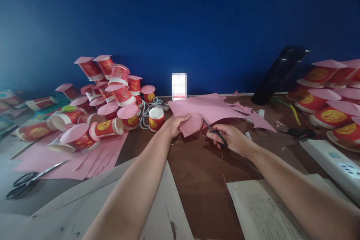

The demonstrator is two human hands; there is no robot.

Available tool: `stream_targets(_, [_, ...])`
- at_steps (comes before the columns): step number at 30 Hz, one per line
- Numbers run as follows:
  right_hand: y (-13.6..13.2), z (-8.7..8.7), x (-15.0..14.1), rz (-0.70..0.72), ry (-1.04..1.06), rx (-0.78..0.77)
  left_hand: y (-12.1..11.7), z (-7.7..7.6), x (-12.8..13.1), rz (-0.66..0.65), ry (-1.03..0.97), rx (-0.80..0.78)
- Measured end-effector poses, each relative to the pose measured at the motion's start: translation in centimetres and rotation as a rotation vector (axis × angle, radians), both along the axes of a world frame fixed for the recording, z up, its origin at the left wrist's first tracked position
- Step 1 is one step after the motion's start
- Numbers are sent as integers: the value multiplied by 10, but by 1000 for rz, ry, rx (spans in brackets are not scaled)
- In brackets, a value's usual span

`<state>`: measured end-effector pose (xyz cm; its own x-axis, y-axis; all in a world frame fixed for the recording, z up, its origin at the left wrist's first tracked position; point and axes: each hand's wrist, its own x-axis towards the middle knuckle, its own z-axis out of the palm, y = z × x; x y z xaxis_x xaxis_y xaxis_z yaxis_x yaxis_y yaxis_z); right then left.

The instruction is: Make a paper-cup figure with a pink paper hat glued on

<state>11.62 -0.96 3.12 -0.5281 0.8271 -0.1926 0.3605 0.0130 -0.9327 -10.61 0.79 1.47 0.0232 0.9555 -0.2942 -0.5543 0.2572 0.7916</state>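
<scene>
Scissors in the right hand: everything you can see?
The scissors have dark, plastic-looking handles and slim, metal-looking blades. The right hand grips the handles; the blades slant forward and left, tips near the right edge of the circle on the pink paper. How far the blades open, and whether they touch paper, is unclear.

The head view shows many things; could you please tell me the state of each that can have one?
Left hand: gripping pink paper
Pink paper: held, circle outlined
Right hand: gripping black scissors
Black scissors: blades at pink paper, opening unclear
Silver-bladed scissors: lying shut
Cup beside left hand: upright, uncovered
Piled cups: many disc-topped, some tipped
Black bottle: capped
Power strip: visible sockets unplugged
</scene>
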Motion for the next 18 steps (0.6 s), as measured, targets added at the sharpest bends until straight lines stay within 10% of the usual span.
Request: stream_targets(18, [4, 2, 5, 50, -14, 44, 2, -5, -6, -46, 29, 28])
